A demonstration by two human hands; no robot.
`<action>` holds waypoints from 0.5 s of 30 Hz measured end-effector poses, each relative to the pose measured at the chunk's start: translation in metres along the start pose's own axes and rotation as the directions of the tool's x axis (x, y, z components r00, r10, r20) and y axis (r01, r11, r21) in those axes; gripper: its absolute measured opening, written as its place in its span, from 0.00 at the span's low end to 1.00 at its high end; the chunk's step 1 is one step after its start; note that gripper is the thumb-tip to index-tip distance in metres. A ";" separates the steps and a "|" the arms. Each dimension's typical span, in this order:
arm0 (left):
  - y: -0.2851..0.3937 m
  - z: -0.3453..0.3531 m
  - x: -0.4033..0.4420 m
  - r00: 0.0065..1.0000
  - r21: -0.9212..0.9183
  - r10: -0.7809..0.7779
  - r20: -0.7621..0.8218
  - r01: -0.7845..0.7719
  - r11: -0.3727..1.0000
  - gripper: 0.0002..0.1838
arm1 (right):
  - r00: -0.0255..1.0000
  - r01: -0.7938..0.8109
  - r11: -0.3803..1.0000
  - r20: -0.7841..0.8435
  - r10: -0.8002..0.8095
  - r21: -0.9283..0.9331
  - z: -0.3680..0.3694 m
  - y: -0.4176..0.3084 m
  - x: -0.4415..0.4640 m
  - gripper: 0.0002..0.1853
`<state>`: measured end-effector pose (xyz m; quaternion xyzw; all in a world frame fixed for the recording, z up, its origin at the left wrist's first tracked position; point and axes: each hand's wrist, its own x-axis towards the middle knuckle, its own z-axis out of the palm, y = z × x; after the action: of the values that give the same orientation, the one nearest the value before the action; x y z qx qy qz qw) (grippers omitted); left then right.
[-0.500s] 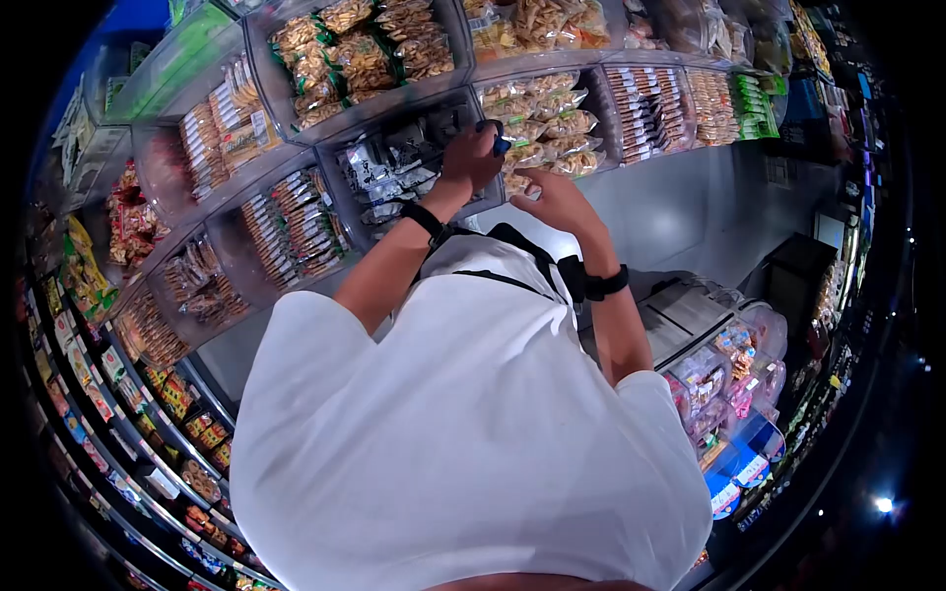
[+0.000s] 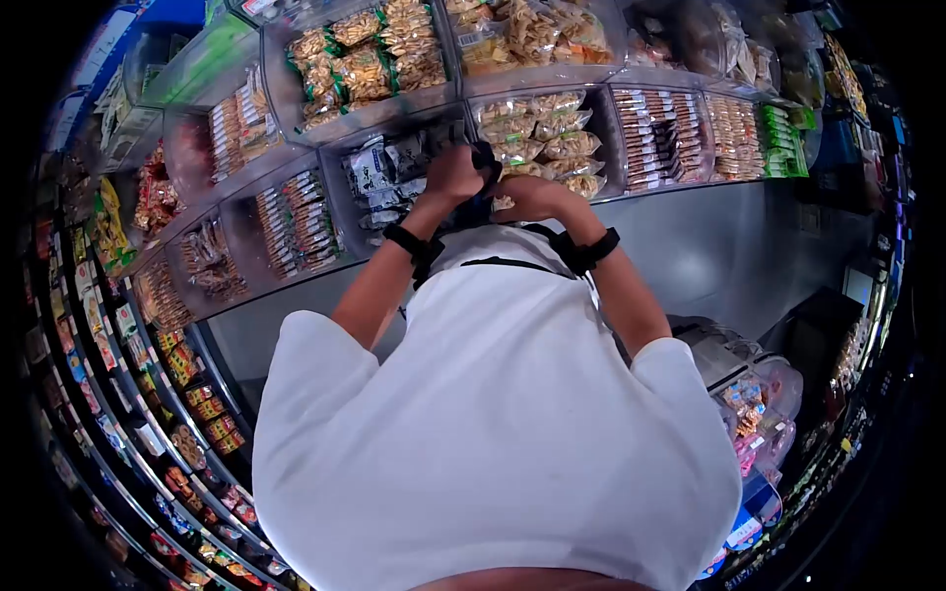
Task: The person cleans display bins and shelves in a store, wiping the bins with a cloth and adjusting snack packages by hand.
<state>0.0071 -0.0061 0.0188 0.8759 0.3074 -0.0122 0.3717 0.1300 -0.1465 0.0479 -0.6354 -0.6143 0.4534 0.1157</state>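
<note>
My left hand [image 2: 454, 175] is closed around a dark item [image 2: 485, 169] over the front of the bin of silver and dark packets [image 2: 371, 169]. Close beside it on the right, my right hand [image 2: 530, 197] has its fingers bent in toward the same dark item; its fingertips are partly hidden, so its grip is unclear. Clear bags of pale snacks [image 2: 573, 145] lie in the bin just beyond my right hand. Black bands circle both wrists.
More clear bins hold nut-like snacks [image 2: 365, 74], upright brown packets [image 2: 658, 133] and green packets [image 2: 783, 143]. Curved shelves of packaged goods [image 2: 192, 394] run down the left. Pink and blue packages [image 2: 754, 433] stand at the lower right.
My right hand has moved left and closer to my left hand, and its outstretched fingers have curled in. The dark item now shows lower between the hands. The view has shifted slightly.
</note>
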 end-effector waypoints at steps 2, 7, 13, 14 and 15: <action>0.003 0.010 0.001 0.998 0.019 0.039 0.048 -0.040 0.999 0.21 | 0.997 0.028 1.000 0.066 -0.027 -0.012 -0.006 0.003 -0.023 0.33; 0.073 0.002 0.003 0.998 -0.173 0.060 -0.011 -0.061 0.983 0.22 | 0.942 0.211 0.977 -0.273 -0.196 0.026 0.000 0.049 -0.064 0.36; 0.156 0.063 0.030 0.959 -0.859 -0.081 0.270 0.278 0.431 0.27 | 0.620 0.286 0.902 -0.781 0.083 0.322 -0.030 0.096 -0.123 0.29; 0.163 0.077 0.034 0.915 -0.785 -0.037 0.401 0.365 0.501 0.31 | 0.604 0.253 0.861 -0.767 0.215 0.440 -0.027 0.111 -0.130 0.28; 0.175 0.093 0.036 0.955 -0.799 0.018 0.295 0.237 0.552 0.32 | 0.490 0.288 0.878 -0.847 0.207 0.382 -0.026 0.123 -0.133 0.27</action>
<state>0.1514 -0.1416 0.0547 0.5670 0.2780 -0.0088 0.7754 0.2538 -0.2800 0.0335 -0.7110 -0.3541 0.2028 0.5727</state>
